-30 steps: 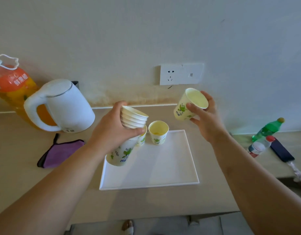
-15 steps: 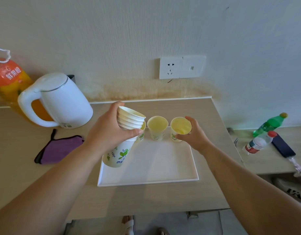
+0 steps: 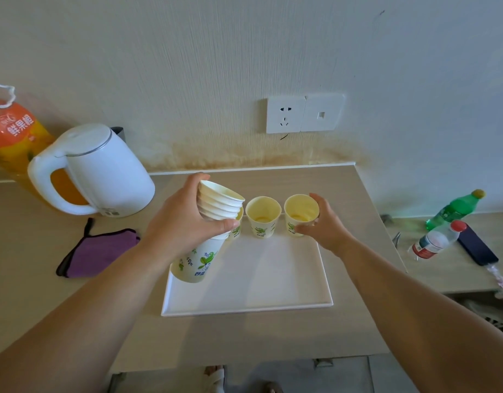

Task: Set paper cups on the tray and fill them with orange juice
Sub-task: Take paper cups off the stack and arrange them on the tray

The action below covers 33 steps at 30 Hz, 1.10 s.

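A white tray [image 3: 258, 279] lies on the beige counter. My left hand [image 3: 179, 225] grips a tilted stack of nested paper cups [image 3: 216, 204] over the tray's left side. Along the tray's back edge stand three printed cups: one mostly hidden behind the stack [image 3: 237, 228], a middle cup [image 3: 263, 217], and a right cup [image 3: 299, 212]. My right hand [image 3: 326, 228] holds the right cup, thumb at its base and fingers on its rim. The orange juice bottle [image 3: 15, 137] stands at the far left, behind the kettle.
A white kettle [image 3: 102, 171] sits left of the tray with a purple cloth [image 3: 100, 251] in front of it. On a lower surface to the right lie a green bottle [image 3: 454, 208], a red-capped water bottle [image 3: 434, 242] and a dark phone [image 3: 475, 248]. The counter ends just right of the tray.
My right hand brought a single cup down from mid-air and stood it on the tray, right of the middle cup. My left hand kept the stack in place.
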Tool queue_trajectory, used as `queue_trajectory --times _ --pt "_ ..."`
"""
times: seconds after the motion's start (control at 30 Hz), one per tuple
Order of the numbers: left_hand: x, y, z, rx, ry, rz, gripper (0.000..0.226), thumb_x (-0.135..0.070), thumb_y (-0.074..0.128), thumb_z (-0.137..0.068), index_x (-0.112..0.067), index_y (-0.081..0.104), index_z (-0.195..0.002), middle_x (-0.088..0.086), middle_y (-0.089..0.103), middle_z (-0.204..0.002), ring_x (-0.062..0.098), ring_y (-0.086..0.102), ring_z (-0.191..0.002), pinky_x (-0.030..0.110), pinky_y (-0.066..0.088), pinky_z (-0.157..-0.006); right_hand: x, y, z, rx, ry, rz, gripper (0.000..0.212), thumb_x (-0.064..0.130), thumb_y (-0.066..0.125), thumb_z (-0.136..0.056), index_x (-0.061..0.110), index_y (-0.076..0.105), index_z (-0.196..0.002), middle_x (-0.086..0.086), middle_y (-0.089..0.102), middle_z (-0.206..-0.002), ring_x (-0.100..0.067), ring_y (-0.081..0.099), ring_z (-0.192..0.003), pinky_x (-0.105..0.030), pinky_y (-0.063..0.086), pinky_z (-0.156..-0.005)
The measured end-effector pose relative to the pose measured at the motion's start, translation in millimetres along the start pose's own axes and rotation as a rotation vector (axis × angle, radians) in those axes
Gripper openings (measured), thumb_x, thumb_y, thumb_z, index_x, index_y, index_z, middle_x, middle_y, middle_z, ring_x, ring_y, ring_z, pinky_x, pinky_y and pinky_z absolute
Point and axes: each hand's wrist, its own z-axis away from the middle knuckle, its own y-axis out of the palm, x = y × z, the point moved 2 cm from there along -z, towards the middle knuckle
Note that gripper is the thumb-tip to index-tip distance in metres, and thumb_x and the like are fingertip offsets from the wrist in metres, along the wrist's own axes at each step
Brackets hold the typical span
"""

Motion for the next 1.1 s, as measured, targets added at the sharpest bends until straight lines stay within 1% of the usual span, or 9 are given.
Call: queue_trajectory --times 0.1,0.33,0.47,0.57,0.67,0.77,0.87,0.93,1.1 --pt "-2 2 0 0.004 0.0 -0.005 0.088 -0.048 0.082 -0.064 -0.034 0.034 -0.136 -0.013 0.048 -0.113 0.012 0.049 -0.099 0.029 0.038 -0.079 -4 0 3 -0.006 0.005 -0.013 0.101 0.008 0.084 -0.067 0.02 0.023 -0.147 0.0 0.046 -0.13 -0.02 0.045 -0.123 -0.041 0.038 -0.107" --pt "-3 6 -2 0.006 0.004 -0.008 0.09 -0.047 0.083 -0.063 -0.034 0.034 -0.137 -0.013 0.048 -0.113 0.011 0.048 -0.1 0.029 0.037 -0.08 -6 1 5 -0.054 0.008 0.055 0.07 0.009 0.077 -0.076 0.012 0.04 -0.135 -0.004 0.056 -0.124 -0.023 0.054 -0.116 -0.036 0.044 -0.097" --pt "-3 9 -2 0.009 0.013 -0.031 0.09 -0.049 0.082 -0.063 -0.035 0.033 -0.137 -0.013 0.048 -0.114 0.01 0.047 -0.1 0.028 0.036 -0.08 -9 0 5 -0.029 0.042 0.043 0.083 0.006 0.081 -0.069 0.014 0.036 -0.139 -0.004 0.053 -0.13 -0.022 0.049 -0.123 -0.04 0.042 -0.101" --pt "0 13 -3 0.022 0.018 -0.03 0.095 -0.051 0.082 -0.062 -0.036 0.03 -0.14 -0.013 0.049 -0.119 0.011 0.049 -0.104 0.029 0.037 -0.082 -10 -4 12 -0.023 0.071 0.083 0.1 0.004 0.079 -0.07 0.015 0.019 -0.149 -0.005 0.038 -0.145 -0.023 0.033 -0.137 -0.037 0.03 -0.111" --pt "-1 16 -2 0.017 0.018 -0.015 0.1 -0.05 0.083 -0.061 -0.034 0.028 -0.143 -0.013 0.047 -0.119 0.011 0.049 -0.108 0.031 0.041 -0.087 7 -10 34 -0.235 -0.077 0.172 0.08 0.001 0.069 -0.076 0.011 0.03 -0.145 -0.008 0.038 -0.143 -0.026 0.033 -0.134 -0.034 0.028 -0.108" --pt "-5 20 1 -0.01 0.009 -0.049 0.098 -0.049 0.084 -0.059 -0.031 0.031 -0.14 -0.016 0.047 -0.114 0.014 0.052 -0.111 0.034 0.044 -0.089 39 -5 57 -0.38 -0.225 0.054 0.05 0.002 0.064 -0.081 0.017 0.05 -0.127 0.002 0.051 -0.121 -0.021 0.05 -0.117 -0.033 0.041 -0.098" --pt "-14 23 5 -0.035 0.013 -0.058 0.085 -0.048 0.085 -0.058 -0.028 0.041 -0.128 -0.017 0.053 -0.107 0.012 0.055 -0.102 0.033 0.046 -0.083 87 8 72 -0.163 -0.234 -0.202 0.023 0.016 0.062 -0.09 0.024 0.057 -0.111 0.006 0.059 -0.111 -0.004 0.059 -0.098 -0.016 0.046 -0.079" --pt "-19 23 9 -0.054 0.013 -0.064 0.082 -0.051 0.084 -0.055 -0.029 0.044 -0.123 -0.016 0.055 -0.105 0.012 0.056 -0.097 0.034 0.048 -0.083 117 18 81 0.056 -0.285 -0.256 0.018 0.026 0.063 -0.09 0.027 0.059 -0.108 0.007 0.06 -0.111 -0.001 0.058 -0.097 -0.008 0.044 -0.074" --pt "-20 20 20 -0.094 0.011 -0.116 0.074 -0.051 0.081 -0.059 -0.026 0.045 -0.118 -0.012 0.06 -0.106 0.015 0.061 -0.096 0.036 0.05 -0.08 150 36 91 0.219 -0.44 -0.131 0.011 0.018 0.066 -0.088 0.026 0.065 -0.081 0.014 0.057 -0.105 -0.008 0.058 -0.099 -0.031 0.049 -0.09"
